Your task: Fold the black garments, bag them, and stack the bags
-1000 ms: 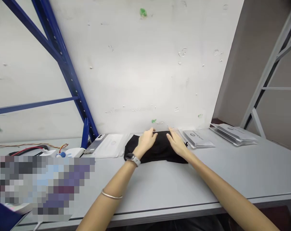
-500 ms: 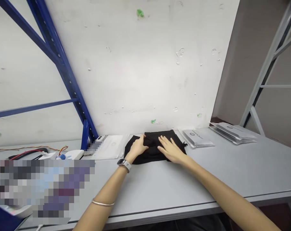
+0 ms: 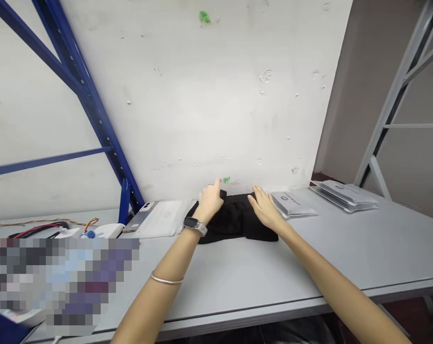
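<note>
A black cloth garment [image 3: 234, 222], folded into a rough rectangle, lies on the grey table in front of the white wall. At its far left part is my left hand [image 3: 209, 201], wearing a watch, with its fingers curled on a raised bit of the black fabric; the index finger points up and the thumb is mostly hidden. Over the cloth's right side rests my right hand [image 3: 265, 208], its fingers stretched out and nearly flat, holding nothing.
Clear plastic bags [image 3: 164, 217] and a phone [image 3: 139, 217] lie left of the cloth. White printed packets [image 3: 293, 204] sit to the right, with another stack [image 3: 345, 195] farther over. Cables [image 3: 40, 229] and a blue rack post [image 3: 94, 110] stand at the left.
My left hand has moved up to the cloth's far edge, lifting some fabric there. My right hand has shifted slightly right and away from me. The cloth's right end now lies smoother.
</note>
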`<state>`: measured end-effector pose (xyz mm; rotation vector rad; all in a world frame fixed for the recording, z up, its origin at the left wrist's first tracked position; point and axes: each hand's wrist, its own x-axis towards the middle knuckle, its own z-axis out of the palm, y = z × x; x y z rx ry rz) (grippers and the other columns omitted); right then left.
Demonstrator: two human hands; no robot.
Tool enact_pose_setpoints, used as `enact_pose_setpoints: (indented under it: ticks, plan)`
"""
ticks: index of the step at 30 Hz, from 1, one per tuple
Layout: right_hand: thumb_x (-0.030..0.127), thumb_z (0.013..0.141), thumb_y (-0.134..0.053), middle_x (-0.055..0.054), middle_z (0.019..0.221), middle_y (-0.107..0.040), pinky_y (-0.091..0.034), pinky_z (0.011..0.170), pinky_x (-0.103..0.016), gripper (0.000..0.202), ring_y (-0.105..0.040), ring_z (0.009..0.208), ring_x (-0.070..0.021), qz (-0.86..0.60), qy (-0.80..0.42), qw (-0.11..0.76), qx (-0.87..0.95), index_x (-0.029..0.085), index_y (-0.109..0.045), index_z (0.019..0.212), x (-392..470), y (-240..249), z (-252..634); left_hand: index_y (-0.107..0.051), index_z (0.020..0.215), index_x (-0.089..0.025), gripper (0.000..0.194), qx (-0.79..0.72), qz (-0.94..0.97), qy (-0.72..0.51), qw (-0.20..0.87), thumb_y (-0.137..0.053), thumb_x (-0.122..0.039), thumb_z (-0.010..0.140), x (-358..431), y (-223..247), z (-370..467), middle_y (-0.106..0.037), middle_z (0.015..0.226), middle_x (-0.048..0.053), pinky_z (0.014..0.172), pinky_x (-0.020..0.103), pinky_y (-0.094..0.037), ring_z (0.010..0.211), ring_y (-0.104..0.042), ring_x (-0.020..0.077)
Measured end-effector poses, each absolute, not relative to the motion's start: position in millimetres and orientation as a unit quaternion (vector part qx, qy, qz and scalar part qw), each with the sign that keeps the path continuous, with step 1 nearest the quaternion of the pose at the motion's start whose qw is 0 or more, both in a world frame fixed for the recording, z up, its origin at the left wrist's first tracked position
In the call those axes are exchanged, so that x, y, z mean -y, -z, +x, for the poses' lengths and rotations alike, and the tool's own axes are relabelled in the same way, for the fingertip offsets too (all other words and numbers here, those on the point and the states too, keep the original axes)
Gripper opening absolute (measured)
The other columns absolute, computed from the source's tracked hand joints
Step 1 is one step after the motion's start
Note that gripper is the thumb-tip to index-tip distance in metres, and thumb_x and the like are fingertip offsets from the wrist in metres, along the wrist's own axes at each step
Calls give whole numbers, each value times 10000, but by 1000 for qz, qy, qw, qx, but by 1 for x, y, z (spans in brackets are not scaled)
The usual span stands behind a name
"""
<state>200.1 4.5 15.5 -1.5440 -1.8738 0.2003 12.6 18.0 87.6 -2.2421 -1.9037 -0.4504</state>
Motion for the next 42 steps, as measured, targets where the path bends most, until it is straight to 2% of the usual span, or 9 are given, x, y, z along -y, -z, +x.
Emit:
enact_pose_setpoints:
  ticks: [3, 7, 12, 19, 28, 32, 36, 39, 42]
  plan:
    - [547, 949, -112, -94, 1551, -200, -41, 1166, -450, 692, -106, 1437, -194, -597, -75, 345, 721, 122, -202, 1488, -4, -16, 200, -334, 1356, -198, 574, 621, -767, 147, 74, -508, -159, 811, -14, -65, 43, -621, 1074, 139, 806, 350, -453, 984, -622, 282]
    - [546, 948, -114, -89, 1549, -211, -55, 1165, -457, 681, -110, 1437, -204, -598, -72, 339, 722, 140, -214, 1486, -3, -16, 200, -444, 1259, -189, 452, 567, -812, 139, -11, -502, -420, 876, -13, -40, 56, -622, 1088, 142, 783, 367, -469, 976, -626, 302]
    - [566, 942, -99, -86, 1547, -218, -58, 1163, -458, 693, -111, 1437, -212, -599, -68, 351, 716, 152, -225, 1483, -5, -16, 201, -545, 1188, -168, 362, 521, -826, 214, -24, -334, -353, 958, -23, -32, 33, -583, 1221, 137, 926, 356, -422, 1134, -548, 260]
    - [553, 946, -104, -90, 1548, -213, -42, 1158, -455, 680, -109, 1437, -208, -594, -81, 347, 721, 155, -214, 1487, -7, -14, 200, -293, 1458, -196, 655, 498, -856, 106, -85, -255, -584, 932, -34, 6, 16, -199, 1551, 83, 1139, 499, -121, 1435, -109, 293]
    - [550, 949, -141, -89, 1554, -189, -75, 1163, -437, 680, -100, 1439, -209, -575, -97, 314, 749, 147, -204, 1493, -10, -4, 193, -223, 1484, -226, 631, 493, -855, 107, -124, -164, -555, 949, -32, -2, 10, -150, 1561, 49, 1147, 479, -78, 1445, -49, 239]
    - [574, 942, -168, -87, 1561, -157, -97, 1166, -409, 703, -78, 1441, -208, -525, -99, 283, 796, 143, -196, 1497, -5, -10, 180, -279, 1461, -245, 556, 541, -820, 161, -97, -194, -490, 969, -40, -23, -42, -196, 1553, 57, 1139, 473, -103, 1442, -91, 239]
    - [644, 902, -264, -91, 1562, -141, -89, 1168, -383, 782, -59, 1441, -222, -442, -93, 215, 866, 144, -192, 1499, -3, -16, 156, -452, 1330, -203, 480, 659, -736, 153, -21, -442, -425, 905, -51, -28, -113, -356, 1487, 115, 1084, 429, -249, 1400, -239, 298]
    - [720, 837, -339, -101, 1562, -119, -78, 1166, -396, 888, -45, 1439, -254, -411, -100, 160, 892, 150, -187, 1501, -7, -10, 140, -542, 1135, -124, 361, 709, -690, 145, -10, -528, -352, 855, -52, -24, -144, -592, 1241, 164, 914, 328, -412, 1178, -530, 285]
    - [761, 789, -379, -134, 1558, -108, -74, 1162, -408, 975, -43, 1437, -278, -415, -109, 125, 895, 121, -183, 1498, -12, 2, 132, -568, 882, -142, 263, 735, -664, 137, -16, -578, -395, 811, -50, -18, -151, -675, 943, 127, 745, 306, -447, 944, -627, 287]
